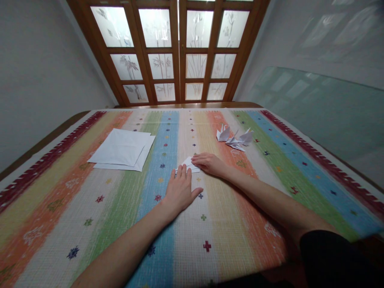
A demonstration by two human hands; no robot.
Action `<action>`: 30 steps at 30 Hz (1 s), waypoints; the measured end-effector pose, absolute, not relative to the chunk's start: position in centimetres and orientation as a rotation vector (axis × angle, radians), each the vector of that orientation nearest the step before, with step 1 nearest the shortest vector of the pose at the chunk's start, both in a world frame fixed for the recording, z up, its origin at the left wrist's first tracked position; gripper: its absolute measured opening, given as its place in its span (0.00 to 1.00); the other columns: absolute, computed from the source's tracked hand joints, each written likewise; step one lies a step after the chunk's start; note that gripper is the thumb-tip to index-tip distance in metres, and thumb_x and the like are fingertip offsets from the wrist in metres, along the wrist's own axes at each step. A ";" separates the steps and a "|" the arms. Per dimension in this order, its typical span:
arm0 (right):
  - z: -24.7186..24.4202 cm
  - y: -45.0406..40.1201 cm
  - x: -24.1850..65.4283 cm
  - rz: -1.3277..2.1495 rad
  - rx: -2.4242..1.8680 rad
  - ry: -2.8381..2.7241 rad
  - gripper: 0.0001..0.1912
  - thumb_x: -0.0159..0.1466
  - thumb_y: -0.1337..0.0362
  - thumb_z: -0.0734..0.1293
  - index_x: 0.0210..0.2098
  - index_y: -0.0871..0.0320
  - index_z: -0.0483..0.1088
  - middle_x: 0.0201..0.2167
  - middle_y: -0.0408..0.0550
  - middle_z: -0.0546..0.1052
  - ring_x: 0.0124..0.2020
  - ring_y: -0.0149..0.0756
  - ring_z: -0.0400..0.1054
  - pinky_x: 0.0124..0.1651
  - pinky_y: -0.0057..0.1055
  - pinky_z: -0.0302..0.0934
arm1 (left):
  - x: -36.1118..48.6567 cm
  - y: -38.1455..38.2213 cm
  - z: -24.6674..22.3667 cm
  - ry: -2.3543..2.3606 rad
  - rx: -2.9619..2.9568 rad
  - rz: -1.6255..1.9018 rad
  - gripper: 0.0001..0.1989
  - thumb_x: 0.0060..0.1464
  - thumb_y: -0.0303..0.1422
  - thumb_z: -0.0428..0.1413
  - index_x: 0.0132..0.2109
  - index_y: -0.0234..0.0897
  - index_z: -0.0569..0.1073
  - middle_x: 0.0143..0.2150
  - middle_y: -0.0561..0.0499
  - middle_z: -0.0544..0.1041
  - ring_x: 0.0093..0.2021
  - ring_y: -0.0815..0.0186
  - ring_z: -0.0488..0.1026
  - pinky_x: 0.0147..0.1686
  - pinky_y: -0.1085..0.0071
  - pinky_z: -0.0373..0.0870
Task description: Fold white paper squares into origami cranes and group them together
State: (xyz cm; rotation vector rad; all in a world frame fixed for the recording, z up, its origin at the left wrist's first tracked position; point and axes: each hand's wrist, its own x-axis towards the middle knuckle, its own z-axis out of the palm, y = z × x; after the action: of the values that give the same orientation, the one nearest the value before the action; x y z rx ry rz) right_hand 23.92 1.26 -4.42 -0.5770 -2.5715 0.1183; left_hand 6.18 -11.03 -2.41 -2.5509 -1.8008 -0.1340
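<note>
On your striped tablecloth (192,256), flat white sheets (120,148) lie with paper birds (235,142) well to their right and glass-paned doors (176,60) beyond. Right of the sheets, your folded paper (188,161) looks white and pointed, partly covered by your left hand (179,191), flat, thumb spread, and right hand (210,163), fingers together; whether pinching, I cannot tell.

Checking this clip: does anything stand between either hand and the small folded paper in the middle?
Nothing visible does. The left hand and right hand both appear to touch the folded paper directly. The white sheets and paper cranes lie off to either side.
</note>
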 end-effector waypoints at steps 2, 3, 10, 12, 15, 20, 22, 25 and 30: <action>-4.2 1.3 24.7 0.085 -0.605 -2.618 0.14 0.69 0.64 0.60 0.46 0.58 0.76 0.46 0.52 0.80 0.51 0.40 0.73 0.56 0.40 0.66 | 6.1 -11.0 -2.5 -1.794 -2.554 -0.135 0.39 0.60 0.53 0.47 0.65 0.22 0.60 0.67 0.28 0.58 0.68 0.43 0.55 0.63 0.49 0.54; -4.1 1.3 25.2 0.068 -0.626 -2.637 0.14 0.69 0.64 0.60 0.48 0.58 0.76 0.47 0.52 0.80 0.52 0.41 0.72 0.56 0.41 0.65 | 6.1 -11.0 -2.5 -1.793 -2.555 -0.137 0.39 0.60 0.53 0.47 0.65 0.23 0.60 0.67 0.28 0.58 0.68 0.43 0.55 0.62 0.49 0.55; -3.6 1.5 26.4 0.142 -0.784 -2.611 0.14 0.68 0.65 0.60 0.48 0.57 0.75 0.47 0.52 0.79 0.53 0.43 0.71 0.57 0.44 0.65 | 5.4 -10.5 -2.0 -1.734 -2.629 -0.169 0.36 0.59 0.54 0.48 0.62 0.28 0.64 0.68 0.34 0.60 0.66 0.43 0.57 0.60 0.48 0.58; -3.6 1.6 26.3 0.165 -0.836 -2.517 0.14 0.68 0.65 0.60 0.47 0.57 0.75 0.47 0.52 0.79 0.52 0.42 0.72 0.56 0.44 0.65 | 5.1 -10.2 -1.9 -1.701 -2.656 -0.165 0.36 0.58 0.55 0.48 0.61 0.30 0.66 0.68 0.36 0.60 0.64 0.42 0.58 0.58 0.48 0.59; -3.7 1.5 26.1 0.157 -0.898 -2.387 0.17 0.67 0.67 0.59 0.52 0.59 0.71 0.51 0.55 0.76 0.54 0.43 0.70 0.56 0.45 0.65 | 4.7 -9.7 -1.9 -1.656 -2.676 -0.180 0.35 0.57 0.56 0.49 0.58 0.31 0.68 0.67 0.39 0.62 0.62 0.42 0.60 0.57 0.48 0.60; -3.6 0.8 25.9 0.162 -0.815 -2.496 0.23 0.67 0.69 0.56 0.61 0.59 0.64 0.58 0.55 0.71 0.61 0.42 0.63 0.62 0.46 0.59 | 4.4 -9.4 -1.7 -1.617 -2.698 -0.216 0.32 0.58 0.54 0.49 0.58 0.32 0.68 0.65 0.41 0.65 0.62 0.46 0.61 0.57 0.51 0.60; -3.6 0.3 25.6 0.172 -0.756 -2.630 0.23 0.69 0.65 0.56 0.63 0.57 0.61 0.62 0.53 0.68 0.65 0.42 0.58 0.65 0.48 0.54 | 4.3 -9.3 -1.7 -1.621 -2.706 -0.205 0.32 0.59 0.53 0.49 0.60 0.32 0.66 0.65 0.41 0.65 0.63 0.47 0.60 0.58 0.51 0.59; -3.7 -0.2 25.3 0.241 -0.759 -2.802 0.25 0.71 0.58 0.55 0.66 0.57 0.57 0.66 0.53 0.61 0.69 0.43 0.50 0.68 0.50 0.47 | 4.2 -9.4 -1.9 -1.651 -2.709 -0.158 0.34 0.60 0.52 0.48 0.64 0.33 0.62 0.67 0.40 0.62 0.67 0.48 0.57 0.62 0.49 0.55; -3.8 -0.3 25.6 0.382 -0.842 -2.794 0.27 0.70 0.56 0.57 0.66 0.56 0.56 0.67 0.55 0.59 0.69 0.43 0.49 0.69 0.51 0.45 | 4.1 -9.6 -2.4 -1.669 -2.716 -0.108 0.34 0.62 0.50 0.46 0.67 0.32 0.58 0.70 0.38 0.56 0.70 0.50 0.51 0.64 0.48 0.52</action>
State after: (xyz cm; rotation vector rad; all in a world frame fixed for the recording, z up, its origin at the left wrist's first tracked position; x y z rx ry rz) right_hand 25.62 -0.27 -3.80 -0.8424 -2.7939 0.3818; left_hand 4.12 -9.59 -2.41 -2.7164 -1.6694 -0.1077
